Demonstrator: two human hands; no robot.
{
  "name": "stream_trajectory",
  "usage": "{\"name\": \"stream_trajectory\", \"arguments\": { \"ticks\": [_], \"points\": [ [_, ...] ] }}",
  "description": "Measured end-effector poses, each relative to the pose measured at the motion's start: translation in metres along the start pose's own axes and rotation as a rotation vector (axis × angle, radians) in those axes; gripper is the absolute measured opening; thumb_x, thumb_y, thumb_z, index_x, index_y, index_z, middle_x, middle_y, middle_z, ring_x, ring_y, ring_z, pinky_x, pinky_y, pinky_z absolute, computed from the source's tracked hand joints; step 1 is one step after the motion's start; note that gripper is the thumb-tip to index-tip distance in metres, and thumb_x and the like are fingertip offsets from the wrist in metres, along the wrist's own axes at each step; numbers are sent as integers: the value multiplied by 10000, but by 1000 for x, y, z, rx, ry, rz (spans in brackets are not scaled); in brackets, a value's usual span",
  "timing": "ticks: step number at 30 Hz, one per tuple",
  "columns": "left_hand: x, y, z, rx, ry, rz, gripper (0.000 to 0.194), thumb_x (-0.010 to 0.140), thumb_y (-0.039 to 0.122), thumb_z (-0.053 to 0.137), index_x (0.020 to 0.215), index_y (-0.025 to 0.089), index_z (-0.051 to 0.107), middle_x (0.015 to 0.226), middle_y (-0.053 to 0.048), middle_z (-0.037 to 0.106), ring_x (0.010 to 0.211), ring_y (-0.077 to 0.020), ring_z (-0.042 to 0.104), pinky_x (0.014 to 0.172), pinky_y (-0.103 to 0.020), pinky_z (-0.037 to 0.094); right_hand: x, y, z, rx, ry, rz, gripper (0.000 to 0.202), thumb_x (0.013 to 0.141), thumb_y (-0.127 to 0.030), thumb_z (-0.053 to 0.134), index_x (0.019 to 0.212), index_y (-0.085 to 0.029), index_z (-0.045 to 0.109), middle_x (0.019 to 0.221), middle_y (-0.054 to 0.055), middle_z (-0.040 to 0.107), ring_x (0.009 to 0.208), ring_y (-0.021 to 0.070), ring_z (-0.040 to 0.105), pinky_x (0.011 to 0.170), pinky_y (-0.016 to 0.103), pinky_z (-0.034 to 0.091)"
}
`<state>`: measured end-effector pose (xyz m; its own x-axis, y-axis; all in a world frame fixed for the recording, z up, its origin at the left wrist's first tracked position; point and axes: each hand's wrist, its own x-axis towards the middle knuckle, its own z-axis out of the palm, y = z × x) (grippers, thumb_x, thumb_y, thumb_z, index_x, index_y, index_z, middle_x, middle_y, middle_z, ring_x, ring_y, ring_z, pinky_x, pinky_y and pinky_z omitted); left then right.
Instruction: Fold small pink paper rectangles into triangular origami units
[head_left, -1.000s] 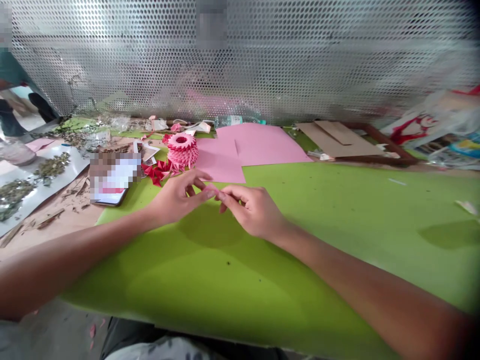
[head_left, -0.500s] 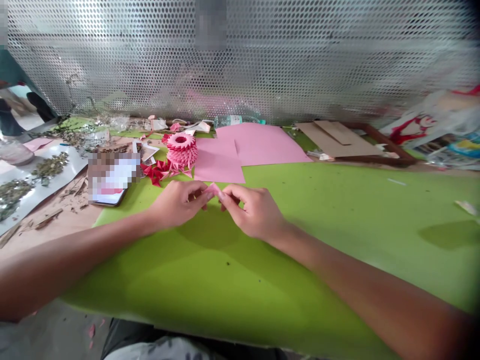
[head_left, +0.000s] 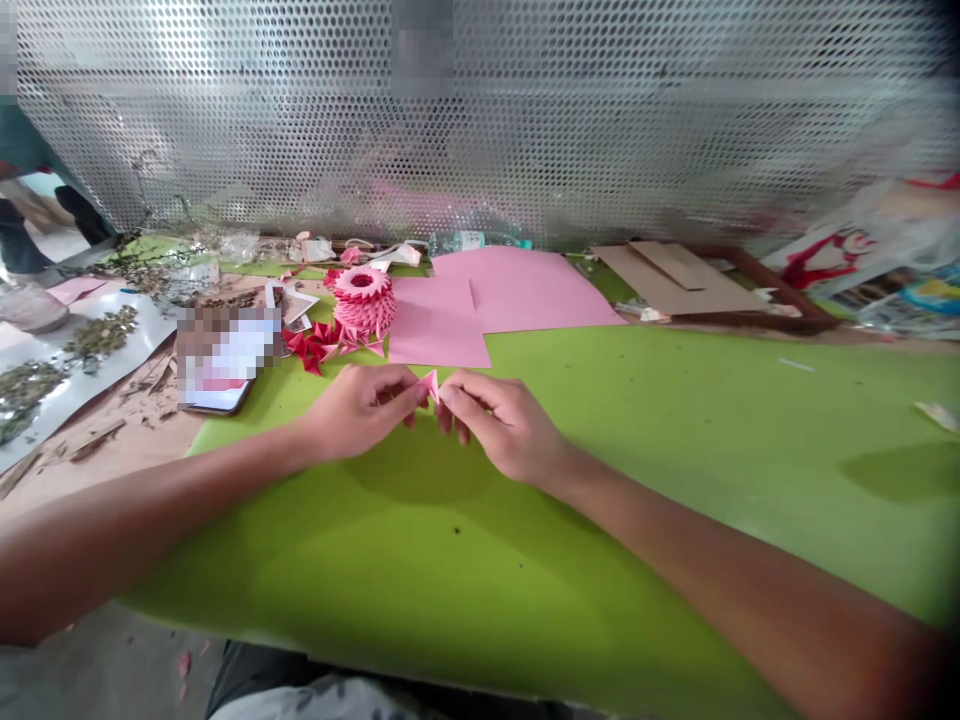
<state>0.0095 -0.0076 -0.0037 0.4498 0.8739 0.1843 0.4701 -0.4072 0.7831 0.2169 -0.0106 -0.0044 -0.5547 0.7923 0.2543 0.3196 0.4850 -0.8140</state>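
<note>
Between my hands, above the green tabletop, is a small folded piece of pink paper. My left hand pinches its left side between thumb and forefinger. My right hand is closed too, its thumb and fingertips pressed at the paper's right edge. Just beyond my left hand stands a ring-shaped tower of folded pink paper pieces. Red and pink folded pieces lie at its foot. Flat pink paper sheets lie behind my hands.
A phone leans at the left, near dried plant bits on a white sheet. A plastic bottle lies along the perforated metal panel. Brown cardboard rests at the back right. Part of another person shows far left.
The small folded paper has turned between my fingers and now shows a more upright pointed shape. My right hand has shifted slightly, with its lower fingers hanging further down.
</note>
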Motion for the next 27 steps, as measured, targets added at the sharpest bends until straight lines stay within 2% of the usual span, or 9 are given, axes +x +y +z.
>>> {"name": "stream_trajectory", "arguments": {
  "ticks": [3, 7, 10, 13, 16, 21, 27],
  "points": [
    [0, 0, 2, -27, -31, 22, 343, 963, 366, 500, 736, 147, 635, 659, 0, 620, 551, -89, 513, 523, -213, 352, 3, 0, 1, 34, -15, 62, 311, 1012, -440, 467, 857, -190, 568, 688, -8, 596, 575, 125, 570, 551, 252, 425],
    [-2, 2, 5, 29, -13, 22, 307, 942, 318, 515, 708, 158, 634, 580, 29, 554, 494, -77, 431, 481, -218, 290, 3, -1, 5, 47, -68, 72, 307, 1015, -451, 460, 884, -192, 560, 743, -5, 608, 577, 116, 560, 542, 249, 417],
    [-4, 4, 4, 142, 3, 17, 292, 923, 287, 523, 674, 160, 602, 545, 36, 519, 478, -76, 392, 477, -235, 247, 2, -1, 7, 15, -24, 66, 316, 1006, -442, 483, 827, -190, 552, 700, -9, 597, 556, 111, 539, 542, 248, 407],
    [-5, 7, 1, 183, -32, 40, 228, 903, 325, 564, 763, 163, 643, 614, 25, 586, 503, -85, 438, 497, -240, 276, 3, -2, 6, 11, 35, 57, 313, 998, -434, 500, 816, -187, 563, 685, -4, 600, 547, 110, 525, 530, 246, 401],
    [-4, 8, -2, 136, -83, 58, 274, 946, 359, 518, 849, 163, 683, 649, 16, 613, 502, -86, 457, 504, -237, 305, 3, -1, 4, 19, 50, 47, 316, 991, -436, 513, 803, -187, 568, 688, 6, 619, 539, 112, 518, 515, 244, 400],
    [-2, 8, -4, -11, -118, 17, 324, 975, 305, 472, 811, 140, 698, 636, 3, 637, 533, -88, 533, 525, -203, 372, 4, 0, 0, 82, -2, 65, 298, 1004, -398, 479, 813, -186, 567, 749, 17, 654, 548, 114, 556, 531, 246, 432],
    [-3, 9, -6, -61, -183, -56, 291, 936, 311, 528, 830, 129, 730, 612, -3, 675, 436, -76, 432, 433, -205, 291, 3, -3, -1, -70, 63, -29, 325, 1000, -345, 495, 750, -170, 607, 602, -23, 554, 489, 89, 453, 493, 232, 334]
  ]
}}
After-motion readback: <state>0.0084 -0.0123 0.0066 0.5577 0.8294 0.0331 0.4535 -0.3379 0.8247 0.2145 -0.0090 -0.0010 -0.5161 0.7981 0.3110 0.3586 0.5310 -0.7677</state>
